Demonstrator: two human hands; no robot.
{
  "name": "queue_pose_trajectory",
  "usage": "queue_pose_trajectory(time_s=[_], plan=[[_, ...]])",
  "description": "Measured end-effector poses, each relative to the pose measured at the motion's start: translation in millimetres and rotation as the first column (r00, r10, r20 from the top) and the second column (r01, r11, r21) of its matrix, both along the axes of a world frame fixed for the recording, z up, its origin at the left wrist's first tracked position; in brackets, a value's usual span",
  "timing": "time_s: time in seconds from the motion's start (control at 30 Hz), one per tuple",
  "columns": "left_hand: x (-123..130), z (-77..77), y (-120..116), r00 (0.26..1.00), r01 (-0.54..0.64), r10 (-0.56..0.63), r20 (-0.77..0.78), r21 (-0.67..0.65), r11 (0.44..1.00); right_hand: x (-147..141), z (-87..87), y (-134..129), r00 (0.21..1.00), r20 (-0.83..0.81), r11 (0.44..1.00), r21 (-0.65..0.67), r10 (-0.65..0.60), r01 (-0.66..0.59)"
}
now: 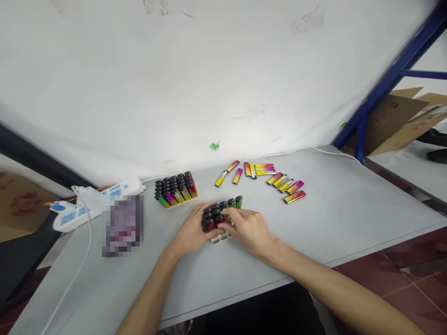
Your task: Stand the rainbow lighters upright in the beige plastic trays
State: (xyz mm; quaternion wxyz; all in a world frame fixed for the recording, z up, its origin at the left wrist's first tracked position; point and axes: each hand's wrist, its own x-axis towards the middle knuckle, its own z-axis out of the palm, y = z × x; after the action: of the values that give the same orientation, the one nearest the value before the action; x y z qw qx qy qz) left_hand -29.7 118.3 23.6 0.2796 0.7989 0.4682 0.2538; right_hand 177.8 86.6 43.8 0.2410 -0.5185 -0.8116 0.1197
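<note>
A pale tray (220, 239) stands near the table's middle, partly filled with upright black-topped lighters (215, 211). My left hand (192, 232) wraps round the left side of this tray and its lighters. The fingers of my right hand (246, 228) are pinched on a red lighter (219, 218) in the tray, its lower part hidden. A fuller block of upright lighters (176, 190) stands to the left. Several loose metallic lighters (286, 184) lie behind and to the right of my hands.
White power strips (120, 188) with cables and a blurred purple item (124, 225) lie on the grey table (335, 204) at the left. A white wall (209, 83) rises behind. Blue frame bars (384, 86) and cardboard boxes (394, 121) stand at the right.
</note>
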Motion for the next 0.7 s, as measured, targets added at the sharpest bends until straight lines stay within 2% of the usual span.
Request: queue_pose_trajectory(time_s=[0.1, 0.27, 0.37, 0.47, 0.7], plan=[[2.2, 2.1, -0.2, 1.0, -0.01, 0.01, -0.017, 0.005, 1.0, 8.5, 5.5, 3.9, 0.998, -0.055, 0.999, 0.032, -0.036, 0.037], [2.8, 5.7, -0.2, 0.998, -0.035, 0.035, -0.059, 0.0, 0.999, 40.2, 20.1, 40.7, 0.963, -0.057, 0.96, 0.086, -0.263, 0.267], [2.2, 4.9, 0.4, 0.997, -0.042, 0.043, -0.068, 0.013, 0.999, 54.0, 18.7, 71.9, 0.97, 0.057, 0.969, 0.083, -0.237, 0.232], [2.4, 4.0, 0.7, 0.997, -0.043, 0.044, -0.069, 0.016, 0.999, 55.6, 7.2, 95.0, 0.97, 0.174, 0.986, 0.024, -0.169, 0.168], [2.6, 5.9, -0.5, 0.998, -0.022, 0.023, -0.064, 0.008, 1.0, 39.2, -14.7, 110.1, 0.964, 0.195, 0.984, 0.02, -0.178, 0.177]])
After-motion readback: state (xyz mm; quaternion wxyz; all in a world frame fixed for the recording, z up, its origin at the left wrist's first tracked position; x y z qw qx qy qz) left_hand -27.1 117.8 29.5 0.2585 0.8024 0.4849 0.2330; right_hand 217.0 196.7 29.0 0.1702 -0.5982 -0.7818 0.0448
